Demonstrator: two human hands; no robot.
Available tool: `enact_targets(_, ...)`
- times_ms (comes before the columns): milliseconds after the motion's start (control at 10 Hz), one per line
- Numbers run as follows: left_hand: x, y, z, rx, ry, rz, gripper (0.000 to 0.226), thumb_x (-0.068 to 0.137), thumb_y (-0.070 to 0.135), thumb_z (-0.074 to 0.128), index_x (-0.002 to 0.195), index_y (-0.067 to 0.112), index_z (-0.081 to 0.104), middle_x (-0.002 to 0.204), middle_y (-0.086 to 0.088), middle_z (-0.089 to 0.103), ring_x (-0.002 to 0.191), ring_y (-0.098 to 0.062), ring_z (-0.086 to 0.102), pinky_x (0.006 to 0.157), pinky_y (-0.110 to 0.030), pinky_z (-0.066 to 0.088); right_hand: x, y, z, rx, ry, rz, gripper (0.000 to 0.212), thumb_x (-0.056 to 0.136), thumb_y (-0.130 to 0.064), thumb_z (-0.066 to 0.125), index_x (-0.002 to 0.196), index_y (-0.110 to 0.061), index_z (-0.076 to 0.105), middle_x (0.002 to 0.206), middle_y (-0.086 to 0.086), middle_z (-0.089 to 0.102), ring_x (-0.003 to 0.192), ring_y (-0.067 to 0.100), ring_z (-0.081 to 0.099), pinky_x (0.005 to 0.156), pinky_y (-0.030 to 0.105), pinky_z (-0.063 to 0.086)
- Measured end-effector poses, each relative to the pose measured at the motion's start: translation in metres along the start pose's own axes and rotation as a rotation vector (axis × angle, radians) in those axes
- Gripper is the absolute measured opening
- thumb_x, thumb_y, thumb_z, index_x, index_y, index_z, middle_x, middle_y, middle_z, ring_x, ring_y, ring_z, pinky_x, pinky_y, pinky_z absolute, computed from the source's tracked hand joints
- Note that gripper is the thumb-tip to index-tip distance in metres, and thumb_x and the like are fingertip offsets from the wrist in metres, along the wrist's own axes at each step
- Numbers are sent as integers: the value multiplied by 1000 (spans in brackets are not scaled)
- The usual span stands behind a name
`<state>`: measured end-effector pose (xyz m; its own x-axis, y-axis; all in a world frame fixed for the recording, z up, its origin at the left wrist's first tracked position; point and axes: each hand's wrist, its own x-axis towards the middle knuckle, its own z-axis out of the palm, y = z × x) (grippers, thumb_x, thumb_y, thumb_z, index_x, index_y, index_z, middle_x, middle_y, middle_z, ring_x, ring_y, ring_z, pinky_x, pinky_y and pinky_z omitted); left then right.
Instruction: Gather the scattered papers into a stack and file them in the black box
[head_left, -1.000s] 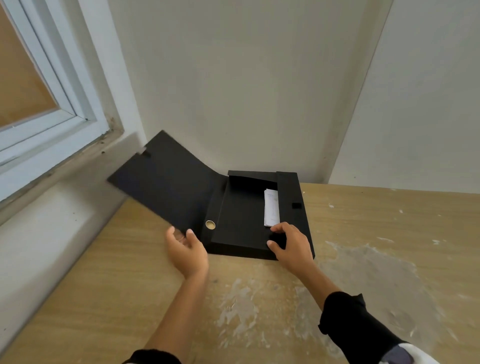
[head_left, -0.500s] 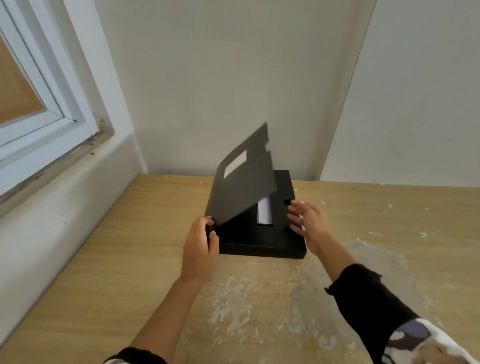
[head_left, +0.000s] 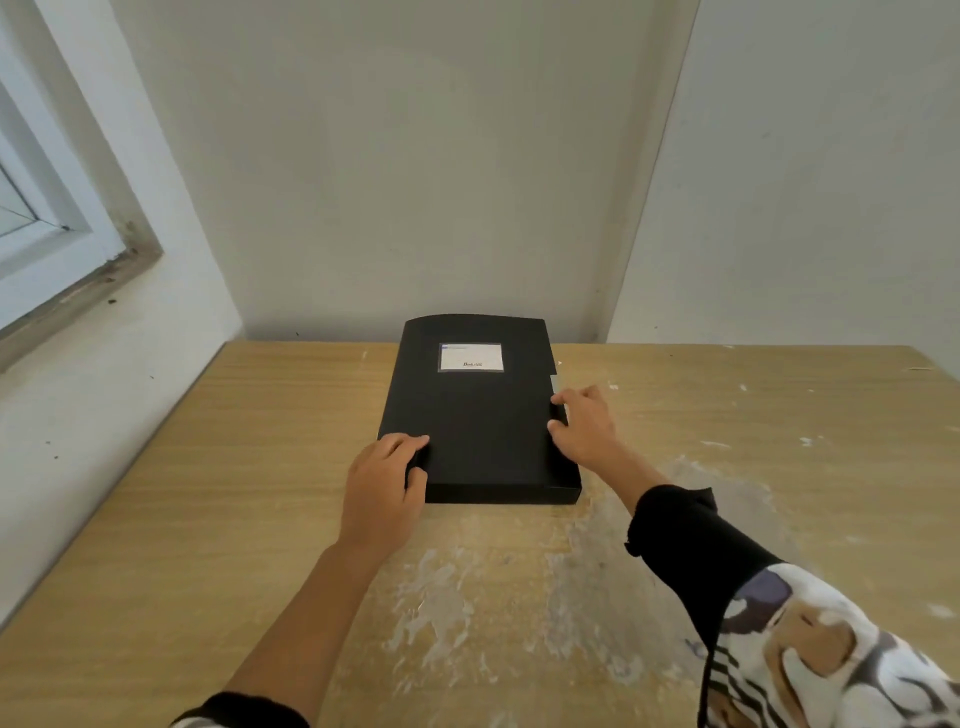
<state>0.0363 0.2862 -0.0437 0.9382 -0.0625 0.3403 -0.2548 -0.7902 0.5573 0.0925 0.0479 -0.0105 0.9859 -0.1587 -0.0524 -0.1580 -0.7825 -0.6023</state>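
nearest the camera, two forearms reach forward over a wooden table (head_left: 218, 499) whose near middle is smeared with pale, dried white patches (head_left: 447, 597). the right arm wears a black cuff (head_left: 680, 540) with a patterned white, brown and grey sleeve behind it; the left forearm is bare up to a dark cuff at the bottom edge. the left hand (head_left: 382, 480) rests at the near left corner of the black box (head_left: 478, 415), fingers lying on the lid and the thumb curled against the front left edge, so it grips that corner lightly. the right hand (head_left: 584, 428) sits on the right side of the box with its fingers loosely bent, fingertips touching the lid's right edge; it pinches nothing. the box lies flat on the table with its lid down, its long side running away from the person, its far end close to the wall. a pale label (head_left: 471, 357) sits on the far part of the lid, print too small to read. a thin white sliver (head_left: 556, 385) shows at the right edge just beyond the right hand; whether it is paper cannot be told. beyond the table stand plain pale walls meeting in a corner on the right, and a white window frame (head_left: 57, 249) is set into the left wall
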Motion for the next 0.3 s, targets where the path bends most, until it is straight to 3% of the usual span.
enact_targets(200,8,2,5,26,-68,-11,32,86,8,47,116,5,59,114,-6,55,101,-17,54,79,-21,42,-5,-3,16,-116,2,-79,35,91,-6,43,125,-1,45,132,20,44,118,34,46,98,42,42)
enact_targets(300,16,9,4,29,-92,-11,27,83,7,51,109,5,58,113,-7,55,102,-20,54,81,-20,39,2,-6,5,-160,-32,-71,34,92,-8,47,125,-3,48,131,15,48,112,29,53,95,34,46)
